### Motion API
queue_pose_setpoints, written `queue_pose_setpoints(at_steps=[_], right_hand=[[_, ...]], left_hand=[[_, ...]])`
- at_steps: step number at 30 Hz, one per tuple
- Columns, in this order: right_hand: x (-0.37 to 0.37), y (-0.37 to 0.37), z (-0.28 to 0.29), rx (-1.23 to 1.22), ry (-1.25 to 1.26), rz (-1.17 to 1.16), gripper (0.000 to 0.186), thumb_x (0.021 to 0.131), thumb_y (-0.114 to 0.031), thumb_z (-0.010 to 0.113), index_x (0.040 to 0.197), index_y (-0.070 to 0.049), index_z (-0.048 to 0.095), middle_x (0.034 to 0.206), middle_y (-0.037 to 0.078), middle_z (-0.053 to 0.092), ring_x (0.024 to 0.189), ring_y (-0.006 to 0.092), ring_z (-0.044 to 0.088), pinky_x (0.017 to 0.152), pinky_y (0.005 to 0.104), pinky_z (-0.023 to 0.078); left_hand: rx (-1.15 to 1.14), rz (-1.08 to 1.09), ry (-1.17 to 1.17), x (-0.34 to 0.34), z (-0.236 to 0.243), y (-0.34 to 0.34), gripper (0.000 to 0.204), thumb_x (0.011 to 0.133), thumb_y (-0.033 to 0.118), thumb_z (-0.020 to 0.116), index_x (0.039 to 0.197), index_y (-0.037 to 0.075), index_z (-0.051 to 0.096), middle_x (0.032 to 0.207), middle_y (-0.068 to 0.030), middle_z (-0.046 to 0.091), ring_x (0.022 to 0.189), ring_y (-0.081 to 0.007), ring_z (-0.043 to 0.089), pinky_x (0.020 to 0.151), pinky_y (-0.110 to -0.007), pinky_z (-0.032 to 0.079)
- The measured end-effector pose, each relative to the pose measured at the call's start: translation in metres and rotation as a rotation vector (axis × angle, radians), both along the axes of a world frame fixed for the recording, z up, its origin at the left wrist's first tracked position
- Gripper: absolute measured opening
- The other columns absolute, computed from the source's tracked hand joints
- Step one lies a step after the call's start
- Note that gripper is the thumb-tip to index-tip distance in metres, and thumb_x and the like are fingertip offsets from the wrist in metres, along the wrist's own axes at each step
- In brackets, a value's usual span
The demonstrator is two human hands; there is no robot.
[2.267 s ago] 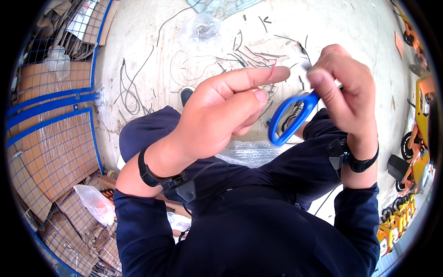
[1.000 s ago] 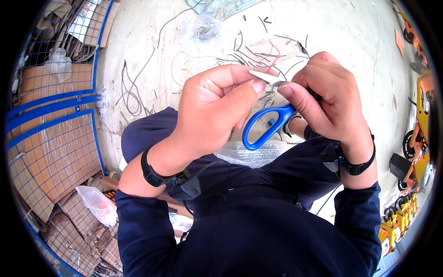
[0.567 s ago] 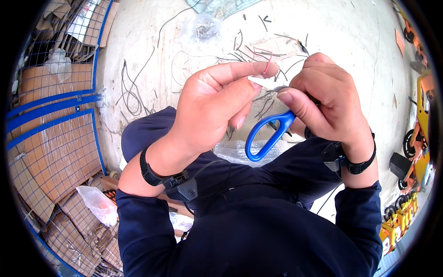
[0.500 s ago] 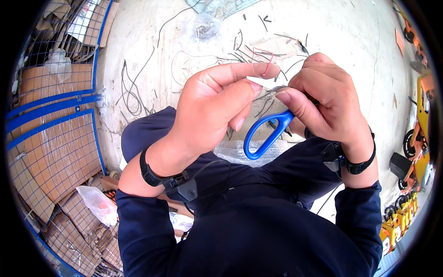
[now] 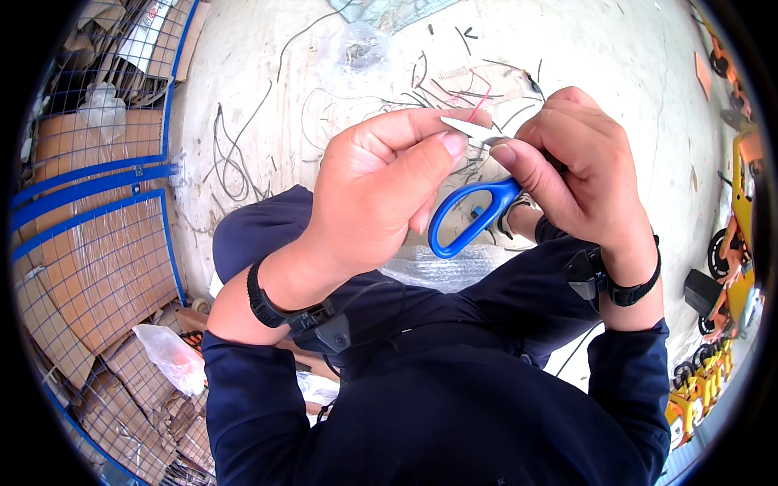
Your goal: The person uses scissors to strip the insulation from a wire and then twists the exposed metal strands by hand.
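My left hand (image 5: 377,186) is closed on a thin red wire (image 5: 479,102), which runs upward from beside the tips of its thumb and index finger. My right hand (image 5: 587,174) grips scissors with blue handles (image 5: 454,247) by the blade end, its thumb near the pivot. The pale blade (image 5: 468,127) lies across the left index fingertip, beside the wire, while the handle loop hangs down between both hands, over my legs.
Scattered cable offcuts (image 5: 417,97) and a clear plastic bag (image 5: 356,53) lie on the concrete floor (image 5: 235,57). Blue mesh cages (image 5: 97,259) of cardboard stand at the left. Yellow wheeled items (image 5: 733,202) line the right edge. Bubble wrap (image 5: 438,267) lies between my legs.
Since the oldest frame, the scissors have swung so the blade crosses my left fingertips at the wire. Over the last half second, both hands and the scissors have shifted slightly upward.
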State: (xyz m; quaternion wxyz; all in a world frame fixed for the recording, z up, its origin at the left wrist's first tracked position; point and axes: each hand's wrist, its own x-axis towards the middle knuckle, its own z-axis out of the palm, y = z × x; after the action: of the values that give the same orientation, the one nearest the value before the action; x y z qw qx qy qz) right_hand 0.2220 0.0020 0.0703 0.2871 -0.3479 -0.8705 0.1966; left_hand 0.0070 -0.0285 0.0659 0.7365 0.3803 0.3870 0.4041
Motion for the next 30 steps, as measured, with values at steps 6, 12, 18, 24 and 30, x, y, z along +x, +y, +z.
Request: queue_pose_setpoints(at_steps=[6,12,18,24,30], right_hand=[[-0.002,0.000,-0.001,0.006,0.030,-0.027,0.018,0.082,-0.017,0.071,0.071,-0.005,0.064,0.059,0.006,0.055,0.056,0.0232,0.049,0.059,0.0316,0.040],[-0.004,0.002,-0.004,0.012,0.089,-0.080,0.021,0.085,-0.018,0.069,0.068,-0.006,0.063,0.055,0.007,0.052,0.049,0.0254,0.051,0.057,0.0325,0.041],[0.021,0.020,-0.006,-0.169,0.180,-0.387,0.038,0.095,-0.032,0.060,0.075,0.000,0.063,0.056,0.000,0.046,0.053,0.0072,0.041,0.049,0.0243,0.035],[0.029,0.043,-0.049,-0.516,0.122,-0.424,0.045,0.094,-0.042,0.060,0.077,0.001,0.060,0.058,0.000,0.044,0.056,0.0087,0.040,0.051,0.0267,0.035],[0.044,0.068,-0.187,-0.573,-0.447,-0.385,0.038,0.082,-0.028,0.068,0.105,0.000,0.061,0.095,0.024,0.066,0.093,0.0402,0.063,0.082,0.0438,0.050]], left_hand=[[0.021,0.017,0.027,0.000,0.000,0.001,0.025,0.095,0.013,0.054,0.113,-0.002,0.064,0.061,0.0042,0.056,0.050,0.0003,0.045,0.045,-0.016,0.035],[0.054,0.046,0.072,-0.001,-0.005,0.003,0.026,0.095,0.014,0.055,0.112,-0.004,0.065,0.064,0.0025,0.059,0.049,-0.0002,0.046,0.046,-0.016,0.036],[0.008,0.052,0.110,0.000,0.004,0.001,0.032,0.098,0.011,0.048,0.121,-0.009,0.056,0.051,0.0055,0.042,0.043,0.0005,0.035,0.040,-0.017,0.025],[-0.067,0.108,-0.058,0.000,-0.003,0.006,0.033,0.097,0.013,0.050,0.121,-0.009,0.056,0.049,0.0062,0.038,0.041,-0.0005,0.028,0.040,-0.018,0.022],[-0.059,0.095,-0.053,-0.005,0.003,0.006,0.031,0.097,0.014,0.050,0.117,-0.008,0.058,0.049,0.0054,0.037,0.041,-0.0014,0.028,0.040,-0.019,0.022]])
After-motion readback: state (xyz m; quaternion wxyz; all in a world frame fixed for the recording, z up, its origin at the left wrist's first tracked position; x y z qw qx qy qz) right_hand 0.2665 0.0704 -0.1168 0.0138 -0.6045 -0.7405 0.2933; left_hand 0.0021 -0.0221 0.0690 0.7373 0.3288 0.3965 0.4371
